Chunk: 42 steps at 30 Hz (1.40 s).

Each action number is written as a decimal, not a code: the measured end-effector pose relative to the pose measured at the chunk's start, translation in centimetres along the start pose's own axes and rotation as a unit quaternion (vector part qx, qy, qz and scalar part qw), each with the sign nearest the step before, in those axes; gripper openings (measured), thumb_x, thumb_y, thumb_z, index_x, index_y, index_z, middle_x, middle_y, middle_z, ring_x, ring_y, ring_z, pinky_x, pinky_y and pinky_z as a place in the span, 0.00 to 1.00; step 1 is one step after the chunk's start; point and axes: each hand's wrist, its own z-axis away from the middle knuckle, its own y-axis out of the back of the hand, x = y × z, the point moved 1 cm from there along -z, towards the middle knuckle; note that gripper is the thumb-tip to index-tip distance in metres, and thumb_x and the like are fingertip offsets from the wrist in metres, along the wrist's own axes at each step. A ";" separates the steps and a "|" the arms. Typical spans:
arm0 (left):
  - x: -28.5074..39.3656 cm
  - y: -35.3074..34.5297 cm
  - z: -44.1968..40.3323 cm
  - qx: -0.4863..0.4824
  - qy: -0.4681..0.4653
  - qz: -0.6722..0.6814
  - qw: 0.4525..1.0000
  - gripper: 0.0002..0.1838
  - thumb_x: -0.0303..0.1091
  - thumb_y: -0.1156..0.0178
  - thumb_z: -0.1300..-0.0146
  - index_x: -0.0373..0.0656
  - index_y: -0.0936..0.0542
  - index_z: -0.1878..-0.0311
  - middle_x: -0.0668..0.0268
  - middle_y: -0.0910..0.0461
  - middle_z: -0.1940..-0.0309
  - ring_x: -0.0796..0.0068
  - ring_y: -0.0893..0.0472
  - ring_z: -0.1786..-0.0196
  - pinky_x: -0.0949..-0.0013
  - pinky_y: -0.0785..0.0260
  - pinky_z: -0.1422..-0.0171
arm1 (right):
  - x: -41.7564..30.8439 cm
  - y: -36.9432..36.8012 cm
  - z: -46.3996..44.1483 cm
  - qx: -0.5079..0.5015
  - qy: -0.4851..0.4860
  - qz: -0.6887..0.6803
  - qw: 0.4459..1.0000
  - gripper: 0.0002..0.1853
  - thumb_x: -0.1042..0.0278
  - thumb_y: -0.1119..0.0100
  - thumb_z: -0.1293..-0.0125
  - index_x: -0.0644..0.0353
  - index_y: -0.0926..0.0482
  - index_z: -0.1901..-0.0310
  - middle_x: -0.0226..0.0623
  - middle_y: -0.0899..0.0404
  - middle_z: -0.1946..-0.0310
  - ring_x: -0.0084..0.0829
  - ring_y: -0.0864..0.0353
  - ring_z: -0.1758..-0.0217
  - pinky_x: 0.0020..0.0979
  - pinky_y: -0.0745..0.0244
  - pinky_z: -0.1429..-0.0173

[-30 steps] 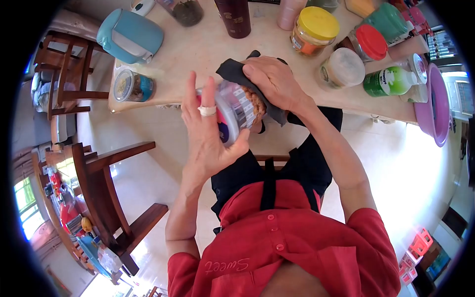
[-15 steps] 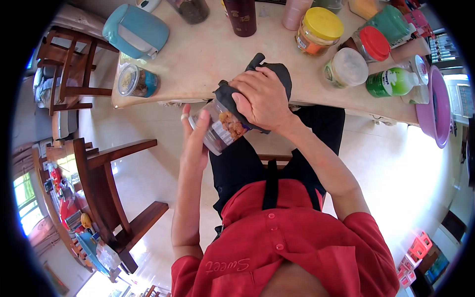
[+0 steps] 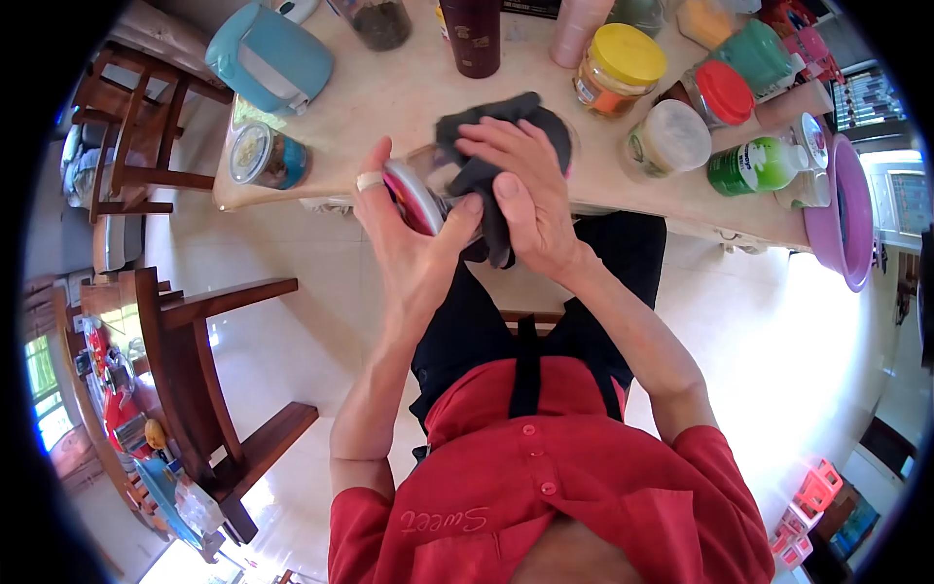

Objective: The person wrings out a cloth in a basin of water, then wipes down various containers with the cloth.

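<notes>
A clear plastic jar (image 3: 418,198) with a pale-rimmed lid is held sideways over the table's front edge. Round its lid end is my left hand (image 3: 413,238), the thumb on the near side and the fingers on the far side. A dark grey cloth (image 3: 540,127) covers the other end of the jar, and my right hand (image 3: 525,190) presses it there with the fingers over the cloth. Cloth and hands hide most of the jar's body and what is in it.
On the table (image 3: 389,107) stand a blue kettle (image 3: 268,58), a small jar (image 3: 268,156), a dark tumbler (image 3: 474,39), a yellow-lidded jar (image 3: 620,68), a white-lidded jar (image 3: 668,138) and a green bottle (image 3: 754,165). A purple basin (image 3: 842,214) is at the right; wooden chairs (image 3: 199,360) are at the left.
The jar has turned in my hands, and its lid now faces left and up. My left hand has moved up and round the lid. The cloth has shifted and bunched under my right hand.
</notes>
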 end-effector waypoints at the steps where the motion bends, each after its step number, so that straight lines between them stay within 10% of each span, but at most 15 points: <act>1: -0.3 -0.2 -0.6 0.000 -0.042 -0.031 0.999 0.47 0.37 0.28 0.51 0.39 0.41 0.29 0.49 0.37 0.38 0.52 0.38 0.35 0.54 0.44 0.31 | -0.2 -0.3 -0.5 -0.021 -0.008 -0.068 0.997 0.17 0.66 0.53 0.30 0.65 0.21 0.48 0.41 0.21 0.44 0.41 0.27 0.36 0.46 0.45 0.27; 7: 0.5 -0.6 -1.2 0.011 -0.070 -0.076 0.995 0.44 0.33 0.33 0.54 0.41 0.38 0.31 0.49 0.38 0.36 0.47 0.38 0.35 0.50 0.46 0.31 | -0.1 -0.9 -2.1 -0.106 -0.007 -0.121 0.987 0.23 0.60 0.62 0.27 0.66 0.23 0.44 0.43 0.24 0.40 0.40 0.30 0.33 0.45 0.50 0.25; 14: 1.0 -0.4 -1.3 -0.026 -0.146 -0.153 0.977 0.48 0.39 0.29 0.55 0.40 0.40 0.29 0.47 0.40 0.34 0.45 0.39 0.35 0.49 0.46 0.31 | 3.0 0.0 -3.0 -0.051 0.024 -0.029 0.998 0.16 0.61 0.50 0.31 0.59 0.20 0.49 0.39 0.18 0.52 0.42 0.22 0.49 0.39 0.33 0.41; 26: 1.2 -0.5 -2.9 -0.038 -0.084 -0.084 0.992 0.48 0.42 0.27 0.54 0.43 0.38 0.29 0.50 0.40 0.32 0.50 0.39 0.31 0.50 0.46 0.30 | 10.9 2.0 -1.3 -0.094 -0.260 -0.042 0.960 0.20 0.57 0.58 0.26 0.67 0.21 0.57 0.49 0.19 0.61 0.50 0.22 0.57 0.38 0.29 0.49; 35: -0.1 -0.4 -2.8 -0.006 -0.060 -0.051 0.997 0.48 0.40 0.28 0.51 0.42 0.39 0.28 0.49 0.41 0.32 0.50 0.39 0.31 0.53 0.45 0.29 | 7.6 0.1 2.7 0.039 -0.125 0.000 0.991 0.23 0.58 0.61 0.25 0.60 0.29 0.36 0.43 0.35 0.32 0.47 0.45 0.25 0.45 0.55 0.23; 39: 0.5 -0.4 -1.8 -0.007 -0.077 -0.073 0.994 0.48 0.38 0.29 0.52 0.39 0.41 0.27 0.48 0.42 0.31 0.48 0.40 0.31 0.51 0.44 0.30 | 2.6 -0.1 2.0 -0.034 -0.055 -0.017 0.998 0.23 0.58 0.59 0.27 0.56 0.28 0.35 0.37 0.35 0.31 0.44 0.47 0.23 0.49 0.65 0.22; 42: 1.1 -0.7 -0.7 -0.001 -0.091 -0.132 0.987 0.49 0.34 0.31 0.55 0.38 0.41 0.28 0.47 0.43 0.31 0.45 0.40 0.32 0.50 0.45 0.30 | 0.0 0.1 0.4 -0.059 -0.066 -0.135 0.987 0.21 0.61 0.54 0.29 0.59 0.24 0.39 0.38 0.27 0.37 0.40 0.36 0.28 0.44 0.55 0.24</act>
